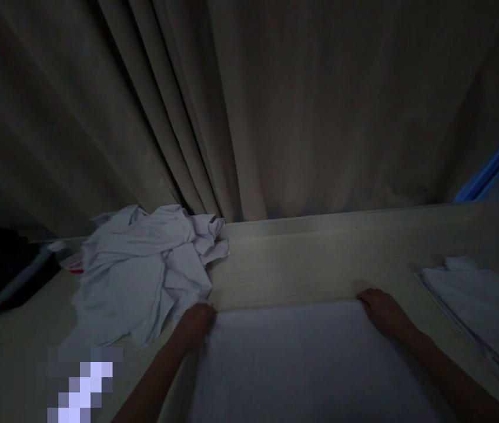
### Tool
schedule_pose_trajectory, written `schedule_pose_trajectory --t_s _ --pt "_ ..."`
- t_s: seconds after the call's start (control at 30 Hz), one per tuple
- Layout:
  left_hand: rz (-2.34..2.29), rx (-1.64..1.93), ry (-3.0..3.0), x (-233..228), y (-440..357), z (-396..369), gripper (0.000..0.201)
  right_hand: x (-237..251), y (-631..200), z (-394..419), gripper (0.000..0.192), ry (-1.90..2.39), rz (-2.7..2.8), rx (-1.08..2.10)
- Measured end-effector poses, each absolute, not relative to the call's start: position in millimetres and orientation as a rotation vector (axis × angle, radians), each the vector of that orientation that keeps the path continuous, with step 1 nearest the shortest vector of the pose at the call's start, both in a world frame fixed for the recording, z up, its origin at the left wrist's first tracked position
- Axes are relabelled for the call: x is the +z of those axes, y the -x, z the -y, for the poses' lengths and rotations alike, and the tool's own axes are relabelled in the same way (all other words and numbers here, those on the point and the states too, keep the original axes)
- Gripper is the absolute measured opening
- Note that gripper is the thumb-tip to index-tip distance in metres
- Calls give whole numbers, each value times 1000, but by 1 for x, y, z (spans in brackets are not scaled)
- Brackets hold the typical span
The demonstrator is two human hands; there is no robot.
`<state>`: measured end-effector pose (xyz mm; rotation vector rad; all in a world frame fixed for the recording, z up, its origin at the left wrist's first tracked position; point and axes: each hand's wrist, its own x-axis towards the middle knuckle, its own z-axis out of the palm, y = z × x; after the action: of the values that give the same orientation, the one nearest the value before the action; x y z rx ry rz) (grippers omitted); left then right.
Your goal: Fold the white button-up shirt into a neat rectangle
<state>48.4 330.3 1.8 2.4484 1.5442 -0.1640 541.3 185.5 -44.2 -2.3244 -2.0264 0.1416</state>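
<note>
A white cloth lies spread in front of me, with its far edge nearly straight and its near part running out of view. My left hand is closed on its far left corner, close to a crumpled heap of white cloth. At the far right corner, my right hand pinches the same cloth, fingers curled over the edge. The picture is dim, so the fingertips are hard to make out.
Folded white cloths lie stacked at the right. A dark item with a pale stripe sits at the far left, beside a small clear and red object. Beige curtains hang along the back. A pixelated bright patch covers the lower left.
</note>
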Motion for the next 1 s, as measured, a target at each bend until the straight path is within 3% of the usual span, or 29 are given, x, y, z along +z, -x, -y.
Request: schedule_pose_trajectory --t_s 0.3,0.7,0.9,1.0 --pt "-1586 -85 -2375 -8 -35 -335 23 -39 -544 -183 21 2492 1921 67" --pt "-1747 12 -2287 -14 -40 -353 20 -40 -542 -211 22 2647 1717 90" --pt "-1856 221 -2287 3 -48 -320 43 -35 -538 -194 39 2606 1517 132" --pt "-1963 318 -2079 10 -27 -272 45 -35 -537 -147 51 2519 1292 338"
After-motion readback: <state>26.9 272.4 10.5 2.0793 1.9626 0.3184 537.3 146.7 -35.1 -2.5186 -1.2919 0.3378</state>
